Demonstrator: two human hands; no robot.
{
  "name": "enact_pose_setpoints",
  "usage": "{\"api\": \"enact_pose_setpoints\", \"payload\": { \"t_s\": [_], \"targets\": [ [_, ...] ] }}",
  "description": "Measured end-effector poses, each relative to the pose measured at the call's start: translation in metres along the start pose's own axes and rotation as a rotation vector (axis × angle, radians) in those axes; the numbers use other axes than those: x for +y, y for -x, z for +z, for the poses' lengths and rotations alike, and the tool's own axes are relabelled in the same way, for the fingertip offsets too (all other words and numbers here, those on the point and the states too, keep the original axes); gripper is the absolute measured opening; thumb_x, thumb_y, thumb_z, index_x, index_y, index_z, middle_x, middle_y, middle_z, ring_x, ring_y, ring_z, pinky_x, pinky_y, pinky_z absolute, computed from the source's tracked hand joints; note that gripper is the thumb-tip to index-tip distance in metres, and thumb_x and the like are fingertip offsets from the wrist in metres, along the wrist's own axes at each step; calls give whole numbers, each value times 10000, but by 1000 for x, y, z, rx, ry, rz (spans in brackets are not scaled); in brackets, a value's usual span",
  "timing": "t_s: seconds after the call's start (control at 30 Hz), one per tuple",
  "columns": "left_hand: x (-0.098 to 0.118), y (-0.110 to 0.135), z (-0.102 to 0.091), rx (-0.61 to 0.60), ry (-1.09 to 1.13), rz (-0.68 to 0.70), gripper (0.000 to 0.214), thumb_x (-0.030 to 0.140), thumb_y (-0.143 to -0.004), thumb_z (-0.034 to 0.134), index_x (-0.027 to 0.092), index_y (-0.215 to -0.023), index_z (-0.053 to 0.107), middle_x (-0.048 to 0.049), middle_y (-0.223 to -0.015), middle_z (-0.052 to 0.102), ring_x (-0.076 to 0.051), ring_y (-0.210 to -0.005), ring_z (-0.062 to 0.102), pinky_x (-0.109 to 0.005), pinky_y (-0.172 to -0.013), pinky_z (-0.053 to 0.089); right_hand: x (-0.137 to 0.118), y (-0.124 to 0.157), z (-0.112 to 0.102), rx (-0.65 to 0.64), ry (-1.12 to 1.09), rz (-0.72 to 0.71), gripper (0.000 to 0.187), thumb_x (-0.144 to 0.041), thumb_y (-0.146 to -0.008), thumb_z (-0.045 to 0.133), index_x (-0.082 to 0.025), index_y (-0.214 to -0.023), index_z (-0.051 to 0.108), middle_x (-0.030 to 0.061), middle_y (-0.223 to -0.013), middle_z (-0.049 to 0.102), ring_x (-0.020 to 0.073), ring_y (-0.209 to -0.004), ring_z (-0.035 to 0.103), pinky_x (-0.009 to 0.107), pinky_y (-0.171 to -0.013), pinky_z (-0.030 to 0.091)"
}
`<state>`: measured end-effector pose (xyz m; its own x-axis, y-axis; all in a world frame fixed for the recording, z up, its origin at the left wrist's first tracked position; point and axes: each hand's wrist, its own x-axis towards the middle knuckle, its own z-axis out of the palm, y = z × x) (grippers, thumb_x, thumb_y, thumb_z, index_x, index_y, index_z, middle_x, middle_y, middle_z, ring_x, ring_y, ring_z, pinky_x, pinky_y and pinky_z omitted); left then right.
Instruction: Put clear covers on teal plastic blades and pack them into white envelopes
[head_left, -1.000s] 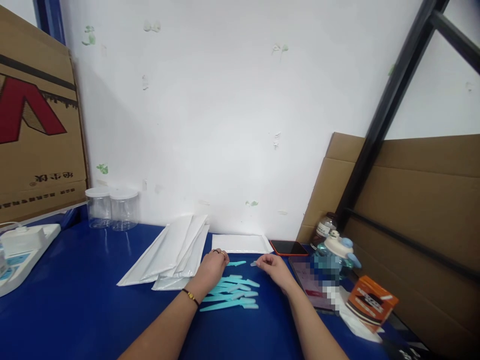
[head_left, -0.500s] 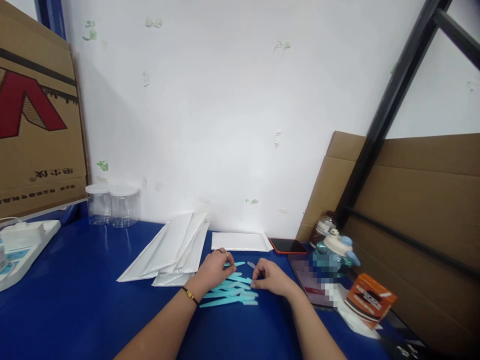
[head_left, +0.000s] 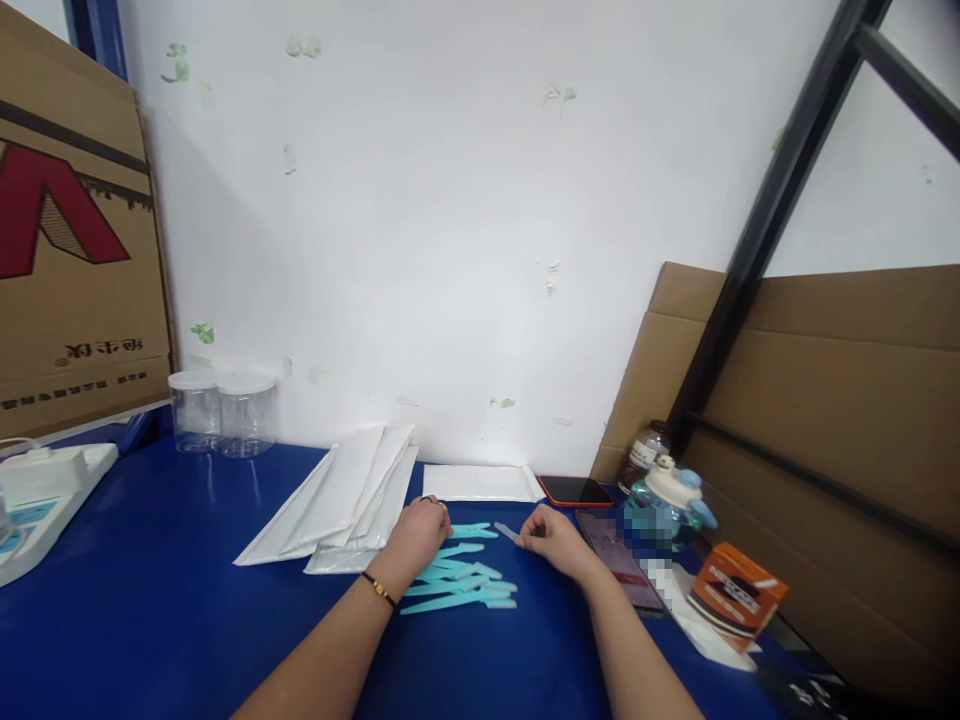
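Observation:
Several turquoise eyebrow razors (head_left: 459,590) lie in a loose, overlapping group on the blue tabletop (head_left: 465,665), between and below my hands. My left hand (head_left: 421,530) is closed at the upper left of the group, its fingers on the handle end of a turquoise razor (head_left: 472,531) that points right; another razor seems to lie along it. My right hand (head_left: 551,540) is at the right of the group, thumb and forefinger pinched on the end of a small translucent, pale cap-like strip (head_left: 507,532). Its other fingers are curled.
White padded envelopes (head_left: 337,495) are piled at left, and another envelope (head_left: 480,482) lies by the wall. Phones (head_left: 576,491), a teal bottle (head_left: 666,500) and an orange box (head_left: 739,595) stand or lie at right. Clear jars (head_left: 246,415) and a power strip (head_left: 67,500) are far left.
My right hand has drawn back right, off the razors, and now pinches the translucent strip. My left hand has shifted slightly left; turquoise razors show by its fingertips.

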<state>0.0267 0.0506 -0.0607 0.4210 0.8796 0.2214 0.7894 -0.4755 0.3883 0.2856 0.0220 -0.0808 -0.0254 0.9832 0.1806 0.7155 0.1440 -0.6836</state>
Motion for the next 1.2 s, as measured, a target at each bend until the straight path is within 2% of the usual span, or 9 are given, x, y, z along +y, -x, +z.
{"api": "enact_pose_setpoints", "payload": {
  "t_s": [0.17, 0.27, 0.37, 0.5, 0.7, 0.8, 0.93, 1.07, 1.2],
  "targets": [
    [0, 1, 2, 47, -26, -32, 134, 158, -727, 575, 179, -851, 619, -58, -920, 608, -193, -881, 555, -269, -748, 387, -28, 1, 9, 78, 76, -125, 111, -291, -701, 654, -181, -704, 645, 25, -821, 576, 157, -751, 539, 246, -676, 398],
    [0, 3, 2, 45, 8, -41, 108, 257, -719, 605, 197, -808, 619, -36, -878, 614, -183, -829, 567, -262, -716, 389, -50, 1, 25, -30, 93, -177, 98, -293, -703, 665, -199, -733, 667, 20, -838, 572, 151, -756, 546, 239, -678, 395],
    [-2, 5, 5, -34, 62, -21, 133, 327, -685, 627, 205, -738, 636, -23, -828, 622, -174, -780, 572, -251, -671, 386, -59, 0, 39, -85, 148, -188, 94, -280, -682, 693, -213, -745, 671, 12, -866, 563, 147, -782, 545, 228, -676, 384],
    [-3, 2, 9, -95, 90, 2, 75, 258, -669, 608, 196, -692, 644, -16, -774, 630, -152, -720, 567, -233, -632, 379, -55, -2, 41, -116, 180, -181, 50, -252, -700, 674, -207, -718, 660, 3, -852, 553, 126, -740, 529, 214, -645, 366],
    [4, -1, 10, -144, 170, 45, 150, 285, -715, 561, 174, -740, 659, -22, -753, 654, -132, -662, 572, -211, -572, 379, -48, 0, 22, -156, 148, -228, 59, -255, -716, 652, -200, -695, 648, 4, -829, 559, 126, -711, 519, 214, -620, 361],
    [3, -1, 8, -149, 186, 55, 137, 261, -710, 561, 172, -718, 664, -22, -714, 661, -131, -633, 578, -209, -558, 382, -34, 0, 8, -148, 123, -240, 61, -246, -686, 668, -191, -671, 644, 8, -810, 569, 138, -721, 528, 223, -633, 372],
    [-4, -2, 8, -168, 177, 64, 112, 222, -694, 566, 173, -675, 664, -13, -646, 650, -131, -604, 581, -206, -551, 388, -9, 0, -7, -89, 84, -136, 101, -271, -681, 654, -170, -678, 646, 21, -779, 591, 147, -689, 529, 231, -606, 383],
    [-7, -1, 11, -100, 171, 81, 171, 273, -715, 582, 186, -836, 667, -36, -803, 656, -169, -749, 591, -237, -664, 416, 0, 1, -10, -60, 102, -77, 107, -272, -664, 647, -166, -668, 652, 28, -751, 616, 150, -667, 532, 234, -585, 377],
    [-2, 8, 3, -4, 196, 157, 238, 307, -754, 550, 198, -949, 633, -47, -967, 619, -180, -899, 561, -245, -774, 415, -13, 8, -6, 50, 129, -106, 124, -282, -669, 640, -161, -677, 665, 39, -787, 618, 148, -689, 533, 241, -622, 387]
  ]
}}
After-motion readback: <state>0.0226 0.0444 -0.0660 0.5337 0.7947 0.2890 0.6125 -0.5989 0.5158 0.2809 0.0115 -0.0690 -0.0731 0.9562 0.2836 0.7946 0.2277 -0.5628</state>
